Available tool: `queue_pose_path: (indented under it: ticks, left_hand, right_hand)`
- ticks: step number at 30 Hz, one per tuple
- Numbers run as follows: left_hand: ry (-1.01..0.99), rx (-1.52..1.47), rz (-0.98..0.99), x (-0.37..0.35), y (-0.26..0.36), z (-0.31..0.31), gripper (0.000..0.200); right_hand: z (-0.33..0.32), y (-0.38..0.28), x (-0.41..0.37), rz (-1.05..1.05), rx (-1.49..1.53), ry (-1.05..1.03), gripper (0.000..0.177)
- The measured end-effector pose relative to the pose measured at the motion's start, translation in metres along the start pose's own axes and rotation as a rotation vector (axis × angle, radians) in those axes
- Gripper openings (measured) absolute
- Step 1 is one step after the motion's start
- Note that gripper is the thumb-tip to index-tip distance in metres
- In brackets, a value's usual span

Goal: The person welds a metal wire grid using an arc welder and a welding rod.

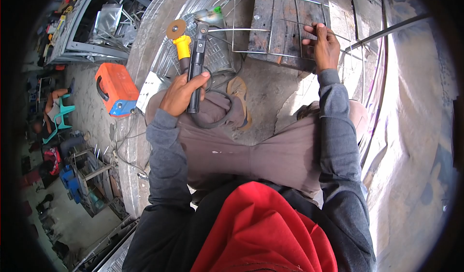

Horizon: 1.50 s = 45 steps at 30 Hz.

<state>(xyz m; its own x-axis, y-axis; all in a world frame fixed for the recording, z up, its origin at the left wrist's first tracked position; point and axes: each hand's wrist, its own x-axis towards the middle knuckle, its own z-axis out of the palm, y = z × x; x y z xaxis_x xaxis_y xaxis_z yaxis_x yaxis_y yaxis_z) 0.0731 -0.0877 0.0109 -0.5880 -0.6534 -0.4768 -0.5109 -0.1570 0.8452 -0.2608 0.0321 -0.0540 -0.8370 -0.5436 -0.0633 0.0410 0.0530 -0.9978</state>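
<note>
Currently I have the left hand (186, 92) wrapped around a black electrode holder (198, 54), thumb laid across its handle. A pale welding rod (237, 29) sticks out from the holder's far end, pointing right; its tip lies over or against one bar of the wire grid (272, 20), I cannot tell which. Right hand (326, 47): fingers bent and closely spaced at the grid's right part; from my end I cannot tell whether the fingertips pinch a wire. The grid spans the gap between both hands, over a scorched timber block (261, 15), its left edge overhanging the block towards the holder.

Just left of the held holder: yellow angle grinder (182, 47) with a brown disc (176, 29) at its far end. Black cable (210, 125) loops on the near side of the left hand, across a trouser leg (208, 151). Brown shoe (239, 98) to that hand's right. Further left of the grip: orange-and-blue welding machine (116, 86). Ahead and left, metal frame (96, 49) with sheet scraps (108, 18). Well apart, farthest left, a person (50, 102) on a teal plastic chair (63, 111).
</note>
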Motion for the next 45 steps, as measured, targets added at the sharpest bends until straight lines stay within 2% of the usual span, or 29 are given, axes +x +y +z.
queue_pose_path:
  ticks: [14,19,45]
  left_hand:
    - [-0.018,-0.092,-0.036,-0.001,0.006,-0.002,0.036]
    - [-0.020,-0.076,-0.068,-0.002,0.001,-0.004,0.036]
    - [-0.035,-0.018,-0.076,0.001,0.002,-0.009,0.040]
  right_hand:
    - [0.019,-0.003,0.051,-0.055,-0.001,-0.025,0.043]
    - [0.020,0.000,0.065,-0.036,-0.011,-0.045,0.038]
    - [0.037,0.000,0.067,-0.029,-0.004,-0.084,0.038]
